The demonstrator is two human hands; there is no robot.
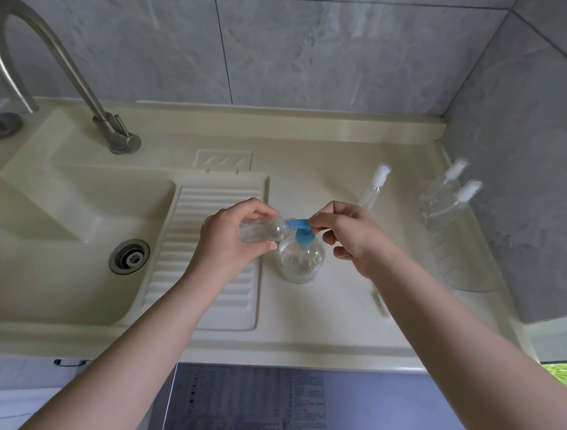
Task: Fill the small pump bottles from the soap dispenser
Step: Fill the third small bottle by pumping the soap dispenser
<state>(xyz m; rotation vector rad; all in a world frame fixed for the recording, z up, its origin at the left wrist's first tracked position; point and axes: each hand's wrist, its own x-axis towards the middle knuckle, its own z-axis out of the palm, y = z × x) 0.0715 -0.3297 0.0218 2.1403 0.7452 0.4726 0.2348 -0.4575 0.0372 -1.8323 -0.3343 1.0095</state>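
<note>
Clear small bottle [261, 230] lies gripped in the left hand [233, 233], right hand [353, 238] pinching the dispenser's blue pump [299, 225]

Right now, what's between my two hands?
In the head view, the dispenser's blue pump head lies between them. The left hand holds a small bottle tipped to the spout; the right hand pinches the pump's other end.

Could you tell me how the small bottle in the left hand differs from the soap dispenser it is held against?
The small bottle is tipped on its side, gripped in the left hand; the soap dispenser stands upright on the counter. The small bottle is slimmer and has no pump fitted; the soap dispenser is wider and carries a blue pump, which the right hand holds. Both are clear plastic.
</note>
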